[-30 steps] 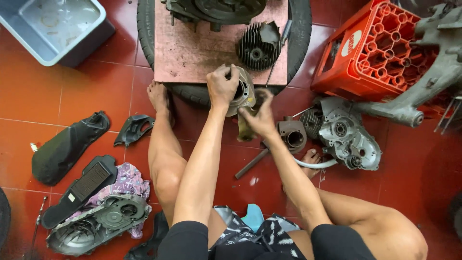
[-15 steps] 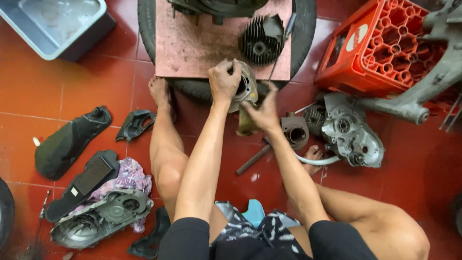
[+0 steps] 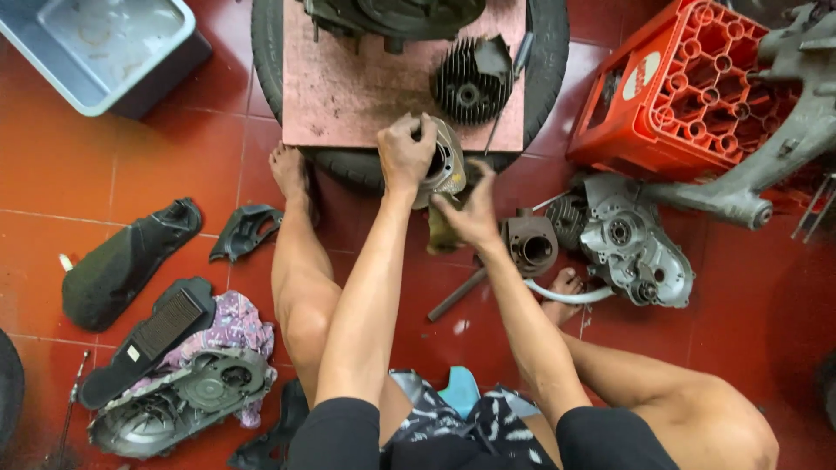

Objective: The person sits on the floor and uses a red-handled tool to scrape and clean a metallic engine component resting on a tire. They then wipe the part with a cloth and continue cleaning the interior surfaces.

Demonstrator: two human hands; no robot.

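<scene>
Here, left hand (image 3: 405,152) grips metal cylinder (image 3: 442,161); right hand (image 3: 475,209) clutches rag (image 3: 440,233) beside red crate (image 3: 688,91).

A finned cylinder head (image 3: 470,83) lies on a board (image 3: 348,96) atop a tyre (image 3: 549,52), crate (image 3: 697,87) to its right.

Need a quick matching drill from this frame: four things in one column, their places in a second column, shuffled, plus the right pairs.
Things:
1. metal cylinder
2. finned cylinder head
3. red crate
4. grey plastic tub

Places:
A. top left corner, on the red tiled floor
B. lying on the pink board over the tyre
C. held in the left hand, with the right hand beside it
D. right of the tyre, next to the engine casing

Pairs: 1-C, 2-B, 3-D, 4-A
</scene>
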